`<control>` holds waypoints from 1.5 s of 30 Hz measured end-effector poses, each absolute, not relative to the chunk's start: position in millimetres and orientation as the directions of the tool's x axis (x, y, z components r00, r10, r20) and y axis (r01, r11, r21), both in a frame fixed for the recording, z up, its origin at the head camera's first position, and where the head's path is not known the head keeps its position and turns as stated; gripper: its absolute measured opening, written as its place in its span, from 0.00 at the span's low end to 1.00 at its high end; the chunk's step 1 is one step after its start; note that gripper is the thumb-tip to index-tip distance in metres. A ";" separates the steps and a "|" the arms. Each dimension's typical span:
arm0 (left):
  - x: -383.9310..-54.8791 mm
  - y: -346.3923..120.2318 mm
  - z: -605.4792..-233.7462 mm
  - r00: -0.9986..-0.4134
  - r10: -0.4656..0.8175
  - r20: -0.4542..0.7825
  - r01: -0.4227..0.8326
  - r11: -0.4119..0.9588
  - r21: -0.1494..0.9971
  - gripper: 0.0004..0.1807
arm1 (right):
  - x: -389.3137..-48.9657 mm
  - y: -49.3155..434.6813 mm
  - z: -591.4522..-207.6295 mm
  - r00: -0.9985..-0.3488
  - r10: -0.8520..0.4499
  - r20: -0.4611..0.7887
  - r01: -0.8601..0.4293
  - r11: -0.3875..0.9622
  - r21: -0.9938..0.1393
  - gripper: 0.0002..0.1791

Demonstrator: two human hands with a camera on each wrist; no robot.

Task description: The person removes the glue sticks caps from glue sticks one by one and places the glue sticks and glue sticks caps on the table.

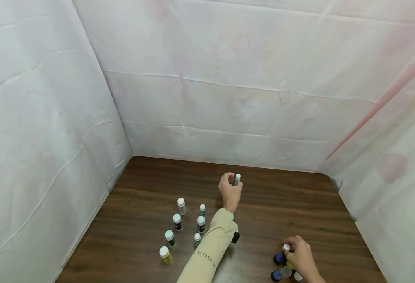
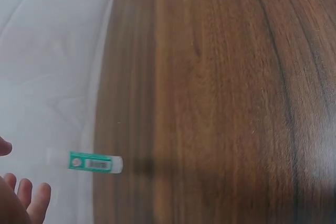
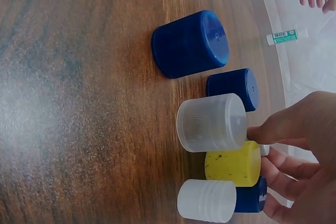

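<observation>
A small upright vial with a green label and white cap (image 1: 237, 181) stands near the table's far edge. My left hand (image 1: 230, 192) is beside this vial (image 2: 96, 162), its fingers loosely bent and apart from it. At the lower right, my right hand (image 1: 302, 257) pinches a white cap (image 1: 286, 247) between thumb and fingers. In the right wrist view that white cap (image 3: 264, 150) is mostly hidden behind a yellow cap (image 3: 232, 164). Around it sit blue caps (image 3: 191, 44), a clear ribbed cap (image 3: 211, 123) and another white cap (image 3: 206, 201).
Several white-capped small bottles stand in two rough rows left of the left forearm, among them a clear one (image 1: 181, 206) and a yellow one (image 1: 165, 255). Pale cloth walls (image 1: 228, 98) enclose the wooden table (image 1: 264, 212) at the back and sides.
</observation>
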State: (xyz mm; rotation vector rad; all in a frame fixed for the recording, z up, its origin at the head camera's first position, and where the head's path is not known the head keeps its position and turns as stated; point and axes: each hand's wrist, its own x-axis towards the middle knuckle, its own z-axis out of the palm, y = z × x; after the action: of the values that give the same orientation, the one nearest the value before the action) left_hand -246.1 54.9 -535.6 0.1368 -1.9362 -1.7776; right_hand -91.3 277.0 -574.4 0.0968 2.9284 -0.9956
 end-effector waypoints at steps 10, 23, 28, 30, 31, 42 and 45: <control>-267.3 63.4 -564.4 -0.864 -0.435 0.254 0.223 0.121 0.967 0.17 | -91.5 276.4 -575.9 -0.996 0.051 -0.068 0.082 0.787 -0.611 0.12; -278.4 62.0 -586.4 -0.879 -0.431 0.204 0.146 0.164 0.976 0.19 | -88.3 274.5 -554.7 -0.998 0.052 -0.024 0.055 0.798 -0.600 0.16; -279.6 63.5 -592.1 -0.892 -0.413 0.187 0.129 0.163 0.978 0.18 | -85.0 270.5 -546.0 -0.997 0.070 -0.026 0.070 0.756 -0.651 0.17; -280.8 63.5 -594.3 -0.892 -0.412 0.188 0.133 0.158 0.978 0.18 | -84.3 268.4 -543.6 -0.997 0.075 -0.031 0.077 0.740 -0.668 0.17; -281.4 63.4 -595.2 -0.890 -0.414 0.189 0.135 0.155 0.979 0.18 | -84.0 267.5 -542.3 -0.997 0.074 -0.034 0.077 0.736 -0.673 0.17; -285.8 62.9 -592.5 -0.896 -0.410 0.171 0.111 0.167 0.980 0.14 | -85.4 261.2 -531.6 -0.997 0.077 -0.031 0.078 0.730 -0.679 0.15; -286.5 62.3 -592.0 -0.903 -0.398 0.160 0.100 0.166 0.981 0.12 | -86.5 261.4 -530.4 -0.996 0.085 -0.038 0.088 0.730 -0.677 0.14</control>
State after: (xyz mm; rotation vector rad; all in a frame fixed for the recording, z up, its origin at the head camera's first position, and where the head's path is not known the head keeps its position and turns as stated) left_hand -286.5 62.3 -592.0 0.2822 -2.0689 -1.7871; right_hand -86.5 261.4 -530.4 0.1456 2.9182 -1.1428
